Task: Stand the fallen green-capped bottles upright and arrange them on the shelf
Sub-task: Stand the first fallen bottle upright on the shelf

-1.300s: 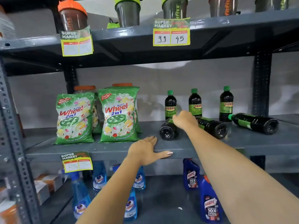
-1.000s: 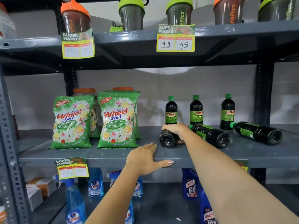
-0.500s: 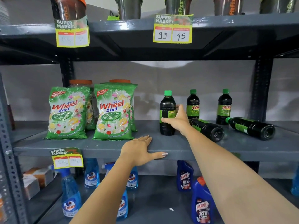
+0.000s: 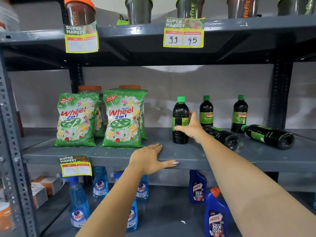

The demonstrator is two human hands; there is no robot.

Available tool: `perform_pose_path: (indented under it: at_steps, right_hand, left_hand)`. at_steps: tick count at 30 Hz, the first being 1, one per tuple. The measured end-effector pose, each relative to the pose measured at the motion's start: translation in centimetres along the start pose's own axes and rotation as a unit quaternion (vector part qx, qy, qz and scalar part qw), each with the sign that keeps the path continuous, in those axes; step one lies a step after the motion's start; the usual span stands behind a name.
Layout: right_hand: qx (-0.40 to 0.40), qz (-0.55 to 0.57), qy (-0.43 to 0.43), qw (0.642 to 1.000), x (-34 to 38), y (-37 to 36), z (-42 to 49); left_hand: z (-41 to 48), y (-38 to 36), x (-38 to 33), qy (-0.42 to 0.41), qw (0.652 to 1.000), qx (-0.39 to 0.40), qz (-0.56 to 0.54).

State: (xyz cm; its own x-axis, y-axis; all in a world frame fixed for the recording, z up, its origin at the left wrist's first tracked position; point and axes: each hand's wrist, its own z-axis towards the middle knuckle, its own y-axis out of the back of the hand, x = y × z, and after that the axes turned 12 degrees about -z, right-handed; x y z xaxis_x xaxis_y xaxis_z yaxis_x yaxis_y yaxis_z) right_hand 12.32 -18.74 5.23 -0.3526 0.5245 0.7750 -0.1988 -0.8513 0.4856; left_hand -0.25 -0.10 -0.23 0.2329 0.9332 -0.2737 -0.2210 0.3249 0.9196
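On the middle shelf [image 4: 106, 155] a dark green-capped bottle [image 4: 179, 115] stands upright, and my right hand [image 4: 191, 128] is wrapped around its lower half. Just right of that hand a second bottle [image 4: 222, 136] lies on its side, base toward me. Farther right a third fallen bottle [image 4: 270, 136] lies with its cap pointing left. Two more bottles stand upright at the back, one [image 4: 206, 111] behind my hand and one [image 4: 240, 113] to its right. My left hand [image 4: 150, 159] rests flat on the shelf's front edge, fingers spread, holding nothing.
Two green Wheel detergent bags [image 4: 100, 119] stand on the left of the same shelf, jars behind them. Shaker cups [image 4: 139, 9] line the shelf above, with price tags [image 4: 183, 33] hanging from it. Blue spray bottles [image 4: 78, 202] and Harpic bottles [image 4: 215, 214] fill the shelf below.
My right hand grasped the leftmost fallen bottle and tipped it up; it now stands upright at the shelf front. My left hand stayed on the shelf edge.
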Motion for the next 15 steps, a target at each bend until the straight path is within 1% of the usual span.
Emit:
perform_pose_path:
  at_steps: [4, 6, 8, 12, 14, 15]
  right_hand:
    - [0.052, 0.065, -0.012, 0.996, -0.8, 0.3, -0.3]
    - [0.076, 0.052, -0.019, 0.996, -1.3, 0.4, -0.4]
    - [0.070, 0.016, -0.028, 0.997, -1.3, 0.6, -0.8]
    - [0.023, -0.062, -0.026, 0.997, -0.8, 0.5, -1.6]
    - [0.018, -0.064, -0.023, 0.998, -0.6, 0.3, -1.6]
    - [0.028, -0.039, -0.026, 0.998, -0.5, 0.3, -1.6]
  left_hand:
    - [0.0, 0.0, 0.0, -0.001, 1.000, -0.002, 0.000]
    - [0.1, 0.0, 0.0, -0.001, 1.000, -0.004, 0.000]
    - [0.1, -0.1, 0.1, -0.002, 1.000, -0.007, 0.000]
    - [0.0, 0.0, 0.0, -0.001, 1.000, -0.008, 0.002]
    - [0.0, 0.0, -0.1, 0.000, 1.000, -0.007, 0.000]
    - [0.0, 0.0, -0.1, 0.001, 1.000, -0.006, -0.002]
